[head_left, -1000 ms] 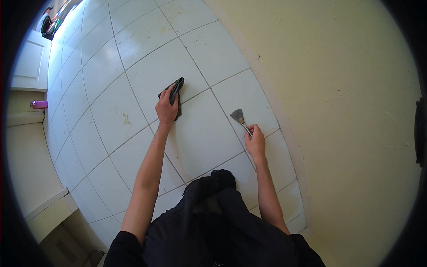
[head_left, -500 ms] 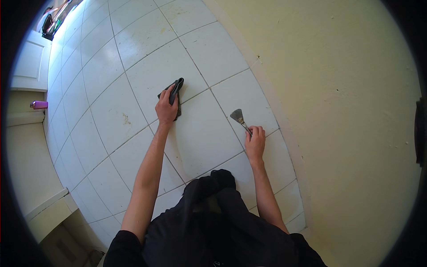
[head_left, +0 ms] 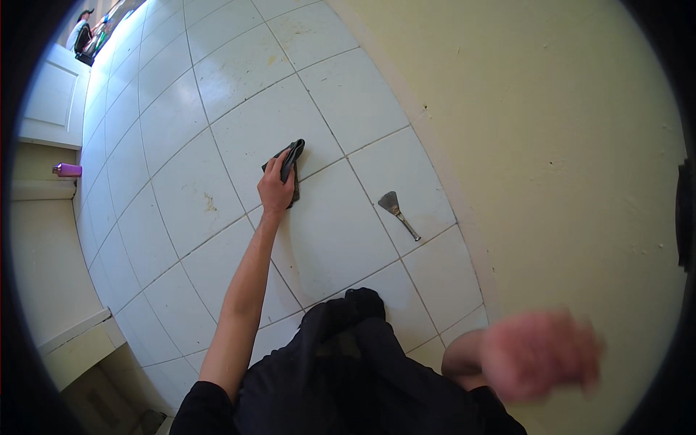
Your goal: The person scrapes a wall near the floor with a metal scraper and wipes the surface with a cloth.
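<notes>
My left hand is closed on a folded dark cloth, which it presses against the white tiled floor. A scraper with a flared grey blade and a thin metal handle lies flat on a tile to the right of the cloth, touched by neither hand. My right hand is lifted at the lower right, in front of the wall, and is smeared by motion. Its fingers cannot be made out.
A beige wall runs along the right side. Yellowish stains mark some tiles. On the left are a purple bottle and a white door. A person sits at the far upper left.
My right hand has let go of the scraper, leaving it on the floor, and has swung up to the lower right. My left hand keeps its hold on the cloth.
</notes>
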Demonstrator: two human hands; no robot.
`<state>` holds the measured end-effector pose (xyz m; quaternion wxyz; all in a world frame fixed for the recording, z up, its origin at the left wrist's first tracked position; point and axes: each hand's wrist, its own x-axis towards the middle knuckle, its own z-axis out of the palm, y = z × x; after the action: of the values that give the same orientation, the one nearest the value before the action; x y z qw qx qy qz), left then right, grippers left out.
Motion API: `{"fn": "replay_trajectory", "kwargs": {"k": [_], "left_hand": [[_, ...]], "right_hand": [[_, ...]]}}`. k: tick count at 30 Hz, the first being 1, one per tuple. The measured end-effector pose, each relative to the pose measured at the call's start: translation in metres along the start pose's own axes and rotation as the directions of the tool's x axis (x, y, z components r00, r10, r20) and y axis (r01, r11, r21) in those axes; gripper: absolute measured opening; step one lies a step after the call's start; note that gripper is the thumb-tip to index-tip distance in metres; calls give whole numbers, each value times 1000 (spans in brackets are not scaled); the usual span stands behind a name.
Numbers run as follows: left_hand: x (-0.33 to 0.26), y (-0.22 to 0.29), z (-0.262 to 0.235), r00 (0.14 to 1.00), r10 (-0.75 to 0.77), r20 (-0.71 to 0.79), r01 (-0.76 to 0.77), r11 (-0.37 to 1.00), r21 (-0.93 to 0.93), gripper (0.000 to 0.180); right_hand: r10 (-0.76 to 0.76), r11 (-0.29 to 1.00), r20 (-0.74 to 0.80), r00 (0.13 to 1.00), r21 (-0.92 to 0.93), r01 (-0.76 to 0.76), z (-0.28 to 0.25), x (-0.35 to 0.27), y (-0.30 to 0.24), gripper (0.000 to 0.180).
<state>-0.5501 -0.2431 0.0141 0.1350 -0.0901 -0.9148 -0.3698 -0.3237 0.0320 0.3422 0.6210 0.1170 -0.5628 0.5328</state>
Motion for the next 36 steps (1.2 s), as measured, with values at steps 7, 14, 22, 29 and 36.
{"fn": "replay_trajectory", "kwargs": {"k": [7,14,22,29,36], "left_hand": [[-1,-2,1,1000,-15,-6,15,1000,5,40],[0,0,-1,1000,-25,14,25,999,24,40],[-2,0,0,1000,-4,3,4,1000,5,41],[-1,-1,0,1000,6,-3,-6,1000,9,39],[0,3,-1,1000,-23,18,23,1000,9,38]], "right_hand": [[-240,833,47,970,523,180,83,29,-35,43],[-195,830,-37,980,526,185,86,22,-41,44],[-106,851,-26,994,515,105,90,18,-50,40],[-124,809,-211,970,544,222,98,17,-53,38],[-28,849,-83,996,525,68,92,16,-57,38]]}}
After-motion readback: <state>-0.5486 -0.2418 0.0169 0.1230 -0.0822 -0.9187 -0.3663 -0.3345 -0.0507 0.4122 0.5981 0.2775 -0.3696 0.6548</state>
